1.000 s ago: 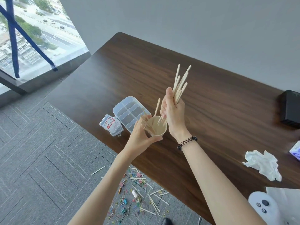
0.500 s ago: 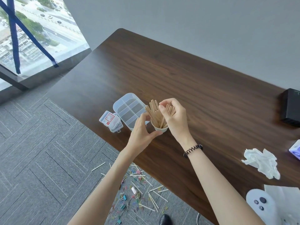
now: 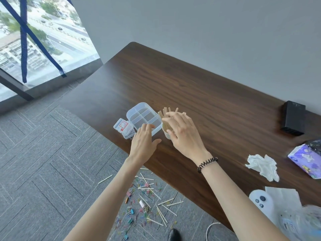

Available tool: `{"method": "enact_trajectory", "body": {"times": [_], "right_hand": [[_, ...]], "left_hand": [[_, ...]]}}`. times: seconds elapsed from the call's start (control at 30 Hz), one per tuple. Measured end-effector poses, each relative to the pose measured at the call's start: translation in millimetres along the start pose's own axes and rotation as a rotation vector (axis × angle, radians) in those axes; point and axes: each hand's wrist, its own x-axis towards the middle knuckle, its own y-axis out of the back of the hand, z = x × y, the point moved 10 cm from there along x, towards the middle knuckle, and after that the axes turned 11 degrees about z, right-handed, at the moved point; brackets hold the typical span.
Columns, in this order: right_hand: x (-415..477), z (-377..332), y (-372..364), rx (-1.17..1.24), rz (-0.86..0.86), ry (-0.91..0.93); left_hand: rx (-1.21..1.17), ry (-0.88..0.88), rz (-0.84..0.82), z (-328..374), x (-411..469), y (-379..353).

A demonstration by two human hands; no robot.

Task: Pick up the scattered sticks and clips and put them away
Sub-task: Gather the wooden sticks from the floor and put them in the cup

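Observation:
A small paper cup (image 3: 165, 133) stands on the dark wooden table (image 3: 217, 105), with a bundle of wooden sticks (image 3: 164, 114) upright in it. My right hand (image 3: 183, 134) hovers just in front of the cup with spread fingers and holds nothing. To the left, my left hand (image 3: 144, 141) is open over the table edge, beside a clear compartment box (image 3: 142, 114). A small clear case with a red label (image 3: 123, 127) lies left of that box. More sticks and several coloured clips (image 3: 147, 204) are scattered on the carpet below the table edge.
A black box (image 3: 293, 121) stands at the far right of the table. Nearer are a crumpled tissue (image 3: 262, 167), a purple tissue pack (image 3: 306, 159) and a white controller (image 3: 260, 202). A white cable (image 3: 210, 226) and a shoe tip (image 3: 173, 234) are on the floor.
My right hand lowered the bundle of sticks into the cup. The cup went from my left hand onto the table, and both hands let go and opened.

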Motion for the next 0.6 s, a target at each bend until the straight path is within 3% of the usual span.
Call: {"method": "enact_trajectory", "body": {"times": [0.17,0.6], "right_hand": [[-30.7,-49.4,-0.5,-0.058,-0.069,0.073],[-210.8,-180.0,-87.6,-0.07,-0.305,-0.088]], "left_hand": [[0.086,-0.064,0.033,-19.6,-34.8,36.4],[0.108,-0.175,-0.233,-133.6,-232.2,38.1]]}}
